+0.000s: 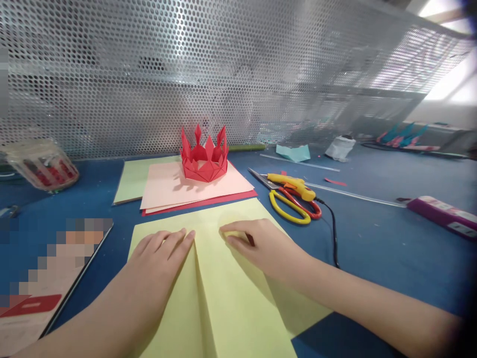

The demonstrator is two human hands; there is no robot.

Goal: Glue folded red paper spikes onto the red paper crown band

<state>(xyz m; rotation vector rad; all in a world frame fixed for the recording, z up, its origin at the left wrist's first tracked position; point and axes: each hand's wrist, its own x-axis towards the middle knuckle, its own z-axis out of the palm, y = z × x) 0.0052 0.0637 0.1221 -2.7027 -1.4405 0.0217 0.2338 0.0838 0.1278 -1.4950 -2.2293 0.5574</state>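
A large sheet of pale yellow paper (238,298) lies before me with a long flap folded over it; the flap's edge runs lengthwise near the middle. My left hand (160,256) rests flat on the paper's left part, fingers stretched out, fingertips beside the flap's edge. On the flap to the right, my right hand (257,241) has its thumb and forefinger bent toward each other, tips touching the paper. Whether they pinch a bit of it is hard to make out. Beyond the sheet, a red folded-paper crown (204,159) stands on a stack of coloured paper (164,186).
Scissors (290,206) and a yellow glue gun (292,184) with a black cord lie to the right. Farther right is a purple power strip (443,214). A tablet-like screen (74,278) and a jar (42,166) are at left. A perforated metal panel (149,74) closes the back.
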